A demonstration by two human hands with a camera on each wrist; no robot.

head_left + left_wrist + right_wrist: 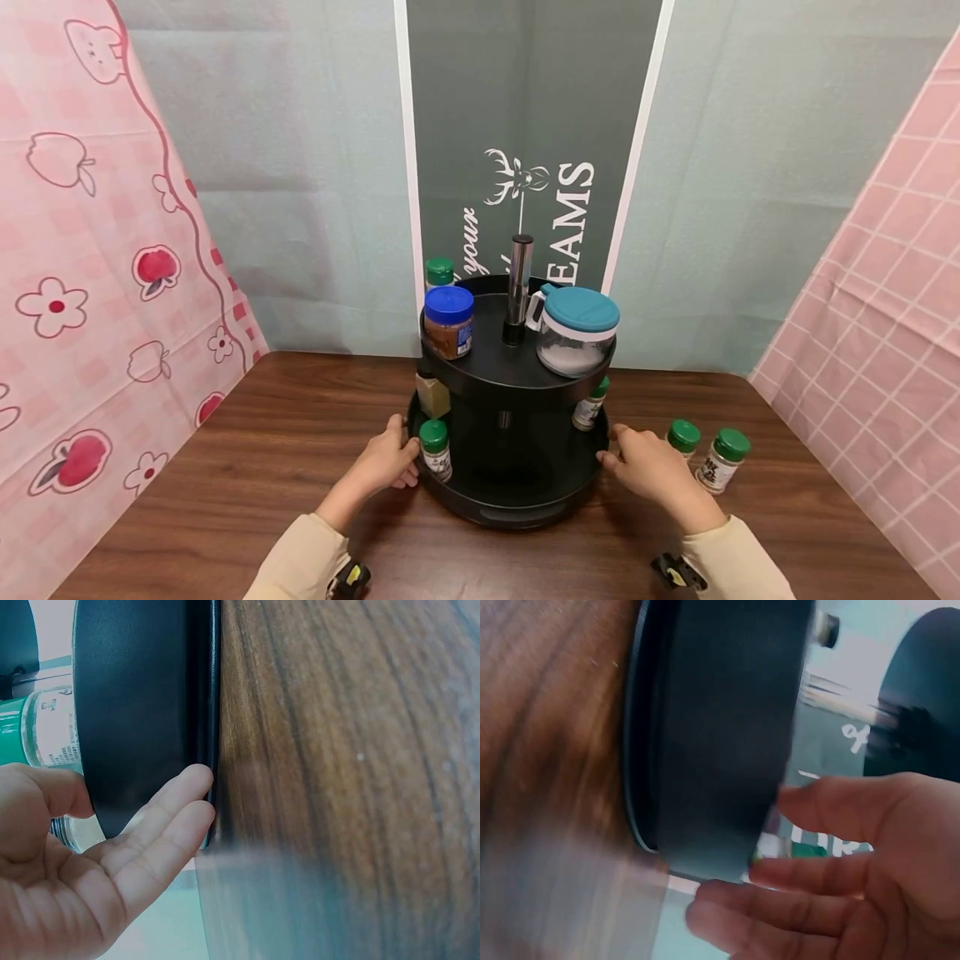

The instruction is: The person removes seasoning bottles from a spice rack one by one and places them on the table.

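Observation:
A black two-tier turntable rack (517, 492) with a metal post stands on the wooden table. At its left side my left hand (387, 457) holds the lower tray, thumb by the rim and fingertips against the outer wall (142, 697). My right hand (651, 468) holds the opposite side of that tray, its thumb (832, 802) at the rim. Close to the left hand, a green-capped spice jar (436, 452) sits on the lower tier. Behind it is a jar of tan powder (432, 395); another green-capped jar (588, 408) stands at the lower right.
The upper tier bears a blue-lidded jar (448, 322), a teal-lidded glass jar with a handle (576, 332) and a green-capped jar (439, 272). Two green-capped spice jars (723, 461) stand on the table (292, 442) beside my right hand. Fabric hangs behind and at both sides.

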